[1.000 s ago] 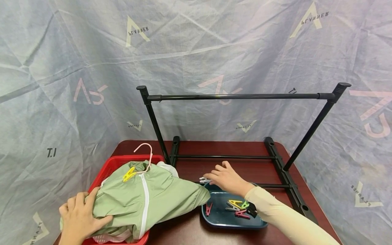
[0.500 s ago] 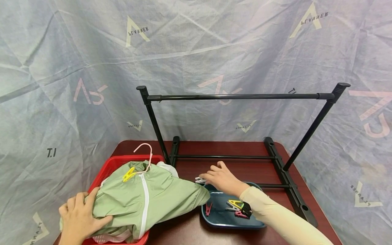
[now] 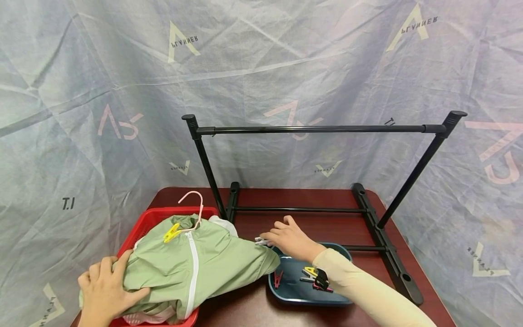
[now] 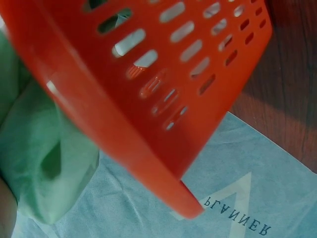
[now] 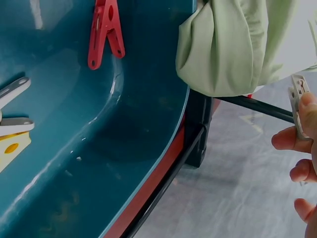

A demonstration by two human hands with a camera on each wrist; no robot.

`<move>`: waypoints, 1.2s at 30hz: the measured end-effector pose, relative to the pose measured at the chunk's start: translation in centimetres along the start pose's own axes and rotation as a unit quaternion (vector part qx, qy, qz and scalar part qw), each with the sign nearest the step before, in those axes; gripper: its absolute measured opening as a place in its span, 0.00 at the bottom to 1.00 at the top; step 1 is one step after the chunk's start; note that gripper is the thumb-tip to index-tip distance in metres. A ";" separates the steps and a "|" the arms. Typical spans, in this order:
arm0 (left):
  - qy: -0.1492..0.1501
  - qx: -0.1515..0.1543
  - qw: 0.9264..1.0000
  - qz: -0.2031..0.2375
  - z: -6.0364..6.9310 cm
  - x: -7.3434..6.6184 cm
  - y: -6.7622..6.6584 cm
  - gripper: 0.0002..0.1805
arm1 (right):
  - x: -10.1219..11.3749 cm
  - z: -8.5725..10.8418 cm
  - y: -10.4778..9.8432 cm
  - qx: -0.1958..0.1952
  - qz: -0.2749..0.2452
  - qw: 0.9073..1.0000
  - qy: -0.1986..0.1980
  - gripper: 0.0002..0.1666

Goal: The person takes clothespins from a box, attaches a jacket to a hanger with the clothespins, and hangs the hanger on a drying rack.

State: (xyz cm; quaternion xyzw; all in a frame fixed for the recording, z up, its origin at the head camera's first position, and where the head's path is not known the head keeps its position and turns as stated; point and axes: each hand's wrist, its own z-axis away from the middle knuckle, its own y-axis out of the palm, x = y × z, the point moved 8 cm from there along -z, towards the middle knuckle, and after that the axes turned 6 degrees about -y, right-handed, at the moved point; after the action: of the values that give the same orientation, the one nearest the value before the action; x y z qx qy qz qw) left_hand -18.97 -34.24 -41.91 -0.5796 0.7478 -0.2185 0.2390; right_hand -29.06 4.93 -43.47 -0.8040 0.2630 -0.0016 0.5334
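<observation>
A green jacket (image 3: 220,259) with a white zipper lies over the red basket (image 3: 140,227), a pink hanger (image 3: 201,206) at its collar and a yellow clothespin (image 3: 171,233) clipped there. My left hand (image 3: 107,284) rests spread on the jacket's left side. Between thumb and finger, my right hand (image 3: 292,240) pinches a grey clothespin (image 3: 260,241) just above the jacket's sleeve end; the right wrist view shows this clothespin (image 5: 298,104) beside the green cloth (image 5: 223,54). Below the right hand, the blue tray (image 3: 294,297) holds red (image 3: 278,279), yellow and grey clothespins.
A black rack stands behind, its top bar (image 3: 318,129) spanning between two posts, with lower rails (image 3: 298,209) on the dark red table (image 3: 237,309). The tray touches the rack's front rail area. Printed grey sheeting (image 3: 261,59) hangs around the table.
My right hand has moved left with the grey clothespin, from above the tray toward the jacket's sleeve end. The left hand has stayed on the jacket.
</observation>
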 end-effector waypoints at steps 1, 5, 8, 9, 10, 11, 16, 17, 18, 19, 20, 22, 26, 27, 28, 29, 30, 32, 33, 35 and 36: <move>0.000 -0.001 1.000 -0.001 0.0 0.0 0.0 0.61 | 0.0 -0.1 0.0 0.000 -0.001 1.000 0.000 0.18; 0.002 -0.010 1.000 -0.001 0.0 0.0 -0.1 0.60 | 0.1 -0.4 0.1 0.001 -0.006 1.000 0.002 0.17; 0.003 -0.013 1.000 0.001 0.0 -0.1 -0.2 0.60 | 0.3 -0.6 0.2 -0.001 -0.008 1.000 0.002 0.17; 0.003 -0.013 1.000 0.001 0.0 -0.1 -0.1 0.60 | 0.3 -0.7 0.2 -0.001 -0.007 1.000 0.001 0.17; 0.002 -0.012 1.000 0.001 0.0 -0.1 -0.1 0.60 | 0.4 -0.7 0.2 -0.001 -0.006 1.000 0.000 0.16; 0.002 -0.011 1.000 0.002 0.0 -0.1 -0.1 0.60 | 0.4 -0.8 0.2 -0.002 -0.005 1.000 -0.001 0.16; -0.001 -0.007 1.000 0.004 0.0 -0.1 -0.1 0.60 | 0.5 -0.9 0.4 0.003 0.000 1.000 -0.002 0.16; -0.002 -0.007 1.000 0.004 0.0 -0.1 -0.1 0.60 | 0.5 -0.9 0.5 0.004 0.000 1.000 -0.001 0.16; -0.002 -0.007 1.000 0.004 0.0 0.0 -0.1 0.60 | 0.4 -1.0 0.6 0.007 0.001 1.000 0.000 0.16; -0.003 -0.008 1.000 0.004 0.0 0.0 0.0 0.60 | 0.5 -1.0 0.6 0.009 0.003 1.000 0.000 0.16; -0.003 -0.009 1.000 0.005 0.0 0.0 -0.1 0.60 | 0.5 -1.1 0.7 0.009 0.003 1.000 0.001 0.16; -0.003 -0.010 1.000 0.005 0.0 0.0 0.0 0.60 | 0.5 -1.2 0.7 0.008 0.006 1.000 -0.001 0.16; -0.001 -0.012 1.000 0.005 0.0 0.1 0.0 0.60 | 0.5 -1.4 0.8 0.001 0.006 1.000 -0.004 0.16; 0.000 -0.012 1.000 0.006 0.0 0.1 0.0 0.60 | 0.5 -1.4 0.8 -0.002 0.004 1.000 -0.005 0.16; 0.000 -0.012 1.000 0.006 0.0 0.1 0.0 0.60 | 0.5 -1.4 0.9 -0.003 -0.002 1.000 -0.003 0.16; 0.001 -0.012 1.000 0.006 0.0 0.1 0.0 0.60 | 0.5 -1.5 0.9 -0.004 -0.007 1.000 -0.002 0.16; 0.002 -0.013 1.000 0.007 0.0 0.1 0.0 0.60 | 0.5 -1.5 1.0 -0.005 -0.012 1.000 -0.001 0.16; 0.004 -0.016 1.000 0.007 0.0 0.1 0.0 0.60 | 0.6 -1.6 1.1 -0.007 -0.014 1.000 -0.001 0.16; 0.004 -0.018 1.000 0.008 -0.1 0.1 -0.1 0.59 | 0.7 -1.6 1.2 -0.009 -0.015 1.000 -0.002 0.16; 0.005 -0.020 1.000 0.007 0.0 0.1 -0.1 0.59 | 0.8 -1.7 1.2 -0.011 -0.012 1.000 -0.005 0.16; 0.005 -0.021 1.000 0.006 0.0 0.1 -0.1 0.59 | 0.9 -1.8 1.2 -0.012 -0.011 1.000 -0.006 0.16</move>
State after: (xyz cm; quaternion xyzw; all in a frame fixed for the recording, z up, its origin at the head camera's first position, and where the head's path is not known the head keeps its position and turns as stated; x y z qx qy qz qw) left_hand -18.95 -34.37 -41.83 -0.5790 0.7567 -0.2046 0.2244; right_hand -29.36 2.65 -43.98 -0.8128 0.2513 0.0004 0.5255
